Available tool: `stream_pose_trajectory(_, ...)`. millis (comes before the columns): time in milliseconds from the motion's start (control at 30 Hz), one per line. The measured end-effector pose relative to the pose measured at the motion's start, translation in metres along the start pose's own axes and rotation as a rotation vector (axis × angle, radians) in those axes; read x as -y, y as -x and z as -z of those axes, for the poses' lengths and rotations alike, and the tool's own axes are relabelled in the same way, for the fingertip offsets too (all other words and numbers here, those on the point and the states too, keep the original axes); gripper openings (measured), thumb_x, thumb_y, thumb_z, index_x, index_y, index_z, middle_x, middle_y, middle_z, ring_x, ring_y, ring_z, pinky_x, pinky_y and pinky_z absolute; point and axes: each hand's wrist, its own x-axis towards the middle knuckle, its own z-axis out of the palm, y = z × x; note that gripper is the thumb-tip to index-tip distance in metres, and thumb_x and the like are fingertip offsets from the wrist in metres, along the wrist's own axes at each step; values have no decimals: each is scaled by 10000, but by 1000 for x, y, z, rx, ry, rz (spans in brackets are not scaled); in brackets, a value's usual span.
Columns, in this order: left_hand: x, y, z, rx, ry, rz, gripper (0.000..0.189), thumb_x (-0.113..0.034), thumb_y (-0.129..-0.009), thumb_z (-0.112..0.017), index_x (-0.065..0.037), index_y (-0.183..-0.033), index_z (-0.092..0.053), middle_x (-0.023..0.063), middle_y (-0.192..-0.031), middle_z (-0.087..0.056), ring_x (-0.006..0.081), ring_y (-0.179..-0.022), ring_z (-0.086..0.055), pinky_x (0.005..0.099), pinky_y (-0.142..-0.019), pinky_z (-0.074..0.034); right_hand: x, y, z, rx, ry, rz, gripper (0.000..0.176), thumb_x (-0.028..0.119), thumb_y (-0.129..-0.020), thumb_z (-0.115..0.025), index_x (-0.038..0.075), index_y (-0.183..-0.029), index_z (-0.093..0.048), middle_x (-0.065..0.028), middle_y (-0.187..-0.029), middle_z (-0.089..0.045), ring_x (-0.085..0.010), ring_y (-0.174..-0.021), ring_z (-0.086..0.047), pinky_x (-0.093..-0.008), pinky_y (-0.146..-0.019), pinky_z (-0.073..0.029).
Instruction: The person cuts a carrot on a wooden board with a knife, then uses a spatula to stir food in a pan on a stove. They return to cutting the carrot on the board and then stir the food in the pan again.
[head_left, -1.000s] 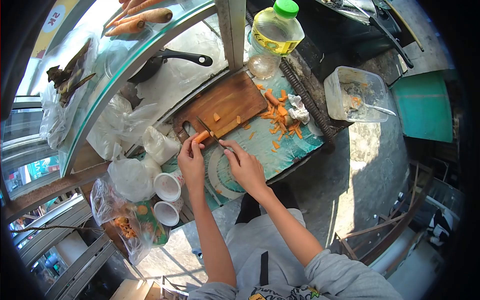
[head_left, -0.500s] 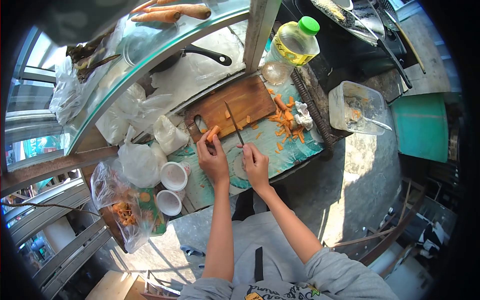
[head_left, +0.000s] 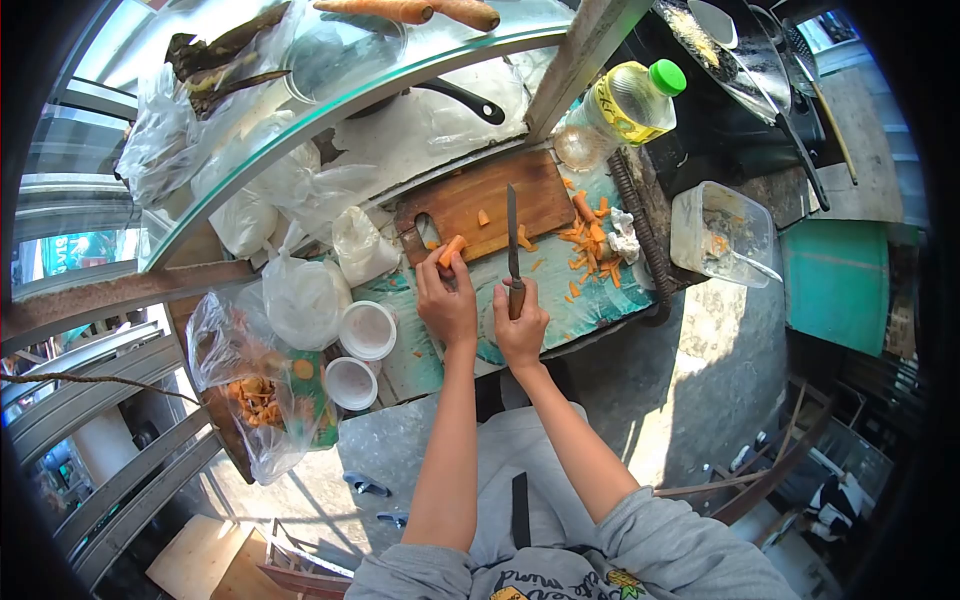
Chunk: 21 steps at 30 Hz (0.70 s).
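My left hand [head_left: 447, 300] is closed round a short piece of carrot [head_left: 453, 250], just below the near left corner of the wooden cutting board [head_left: 520, 200]. To its right, my right hand [head_left: 521, 325] grips the handle of a knife [head_left: 513, 235], whose blade points away from me, over the board. A few small carrot bits lie on the board. Cut carrot pieces [head_left: 590, 240] are heaped beside the board's right end on the green patterned surface [head_left: 590, 315], next to a crumpled white scrap [head_left: 623, 236].
Two white cups [head_left: 368, 331] and tied plastic bags [head_left: 305, 300] stand at the left. A green-capped bottle [head_left: 630, 103] is behind the carrot heap, and a plastic tub [head_left: 722, 225] with a spoon stands right. Whole carrots [head_left: 465, 13] lie on a glass shelf.
The knife has turned from slanting left to pointing nearly straight away from me, and more of its handle shows. The whole view has shifted, with the board now further right.
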Motion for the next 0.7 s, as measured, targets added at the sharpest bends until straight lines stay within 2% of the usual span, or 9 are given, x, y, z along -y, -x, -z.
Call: stream_pose_trajectory(700,-2,1,0,24,-34,21,145,-155,-897,-650,-80,-1021,-650,43,-778,-570,179,-622,-568,329,-543,-462,-5,1,-4,-20,28,79,249,154,-875,-693,29,-1018,-534,-136,-665,-634,-340,-587,-667,-392,-503,-497)
